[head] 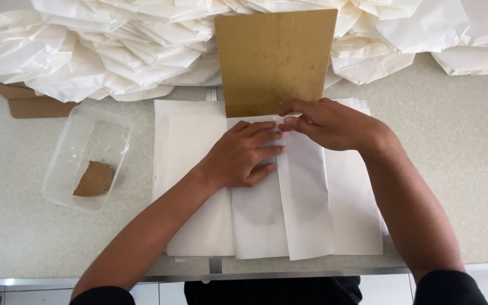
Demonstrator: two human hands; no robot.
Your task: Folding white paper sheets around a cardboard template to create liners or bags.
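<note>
A stack of white paper sheets (pixel 187 147) lies on the speckled table. The top sheet (pixel 306 203) is folded inward into overlapping flaps. My left hand (pixel 244 155) lies flat on the folded paper, fingers spread and pressing it down. My right hand (pixel 329 124) rests at the top edge of the fold, its fingertips pinching the paper beside the left fingers. A brown cardboard board (pixel 275 56) sticks out from under the folded paper, away from me.
A big heap of folded white paper bags (pixel 103 51) fills the far side of the table. A clear plastic tub (pixel 69 169) holding a brown scrap (pixel 94 179) sits at the left. A piece of cardboard (pixel 29 104) pokes out under the heap.
</note>
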